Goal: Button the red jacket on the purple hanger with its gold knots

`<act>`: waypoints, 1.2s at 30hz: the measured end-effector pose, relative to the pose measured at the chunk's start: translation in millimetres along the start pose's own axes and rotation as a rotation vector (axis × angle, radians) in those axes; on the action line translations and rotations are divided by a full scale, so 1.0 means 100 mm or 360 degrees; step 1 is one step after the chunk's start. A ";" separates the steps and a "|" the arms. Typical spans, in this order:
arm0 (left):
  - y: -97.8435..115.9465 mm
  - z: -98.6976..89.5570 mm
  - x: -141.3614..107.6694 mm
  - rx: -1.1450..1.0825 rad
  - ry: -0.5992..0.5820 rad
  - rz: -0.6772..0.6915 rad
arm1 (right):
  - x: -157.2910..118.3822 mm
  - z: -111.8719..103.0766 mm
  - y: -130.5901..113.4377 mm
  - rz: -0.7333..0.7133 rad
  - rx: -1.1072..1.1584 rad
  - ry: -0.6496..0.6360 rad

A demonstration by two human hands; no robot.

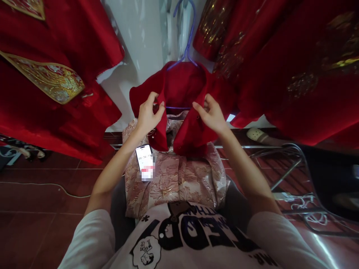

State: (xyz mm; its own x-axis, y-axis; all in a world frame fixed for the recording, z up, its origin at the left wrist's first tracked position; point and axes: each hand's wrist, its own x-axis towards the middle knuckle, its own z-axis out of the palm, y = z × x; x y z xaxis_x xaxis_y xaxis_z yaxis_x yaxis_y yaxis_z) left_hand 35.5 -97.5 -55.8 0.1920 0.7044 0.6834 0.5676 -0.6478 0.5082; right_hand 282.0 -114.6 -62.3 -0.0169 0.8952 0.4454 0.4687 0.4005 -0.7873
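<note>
At the far left, a red robe (36,101) hung with a gold-embroidered panel (60,84) on its front. Below it, dark shoes (35,153) stood near the hem, and a thin pale cable (60,186) curved over the tiled floor (30,228).

The left hand (148,116) had its grip closed, thumb against fingers, pinching one front edge of a red jacket (159,84) near the collar. A small ornament with a drop (152,132) showed just below that hand. Below it, a smartphone (144,162) lay face up on pale pink brocade fabric (174,175), which covered the person's lap; its screen was lit with a running-time display, the lower part blurred.

In the middle, the red jacket was on a purple hanger (188,46), its hook upward and its bottom bar crossing the open front. The jacket's lower front edges hung over the brocade.

The right hand (213,116) had its grip closed as well, thumb and fingers pinching the opposite front edge, so that the opening spread between the two hands.

Farther right, red garments with gold decoration (283,71) hung above a pale clog (255,134). At the far right stood a black metal-framed chair (322,168), with bundled white cables (315,215) beneath it.
</note>
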 end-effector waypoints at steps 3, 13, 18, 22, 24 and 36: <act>0.07 0.10 0.04 -0.0054 -0.0099 0.0036 | 0.01 0.09 -0.20 -0.0001 0.0136 -0.0031; 0.11 0.31 -0.01 -0.0364 -0.0222 -0.0010 | 0.05 0.29 -0.26 -0.0025 0.0476 -0.0257; -0.03 0.42 -0.14 -0.0754 -0.0074 -0.0222 | 0.02 0.33 -0.06 -0.0114 0.0652 -0.0197; -0.04 0.47 -0.18 -0.0876 0.0034 -0.0331 | -0.01 0.37 0.01 -0.0258 0.0724 -0.0104; -0.03 0.47 -0.18 -0.0852 0.0072 -0.0332 | -0.04 0.37 0.00 -0.0292 0.0708 -0.0081; 0.26 0.25 -0.12 -0.0249 0.0001 0.0169 | -0.12 0.35 -0.08 -0.0375 0.0550 -0.0015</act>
State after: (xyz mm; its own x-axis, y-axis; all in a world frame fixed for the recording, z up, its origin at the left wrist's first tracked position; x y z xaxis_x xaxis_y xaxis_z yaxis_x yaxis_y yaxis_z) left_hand 67.9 -115.7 -63.3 0.2437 0.6296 0.7377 0.4129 -0.7556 0.5085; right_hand 247.4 -121.7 -76.2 -0.0973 0.7723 0.6277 0.1269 0.6352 -0.7618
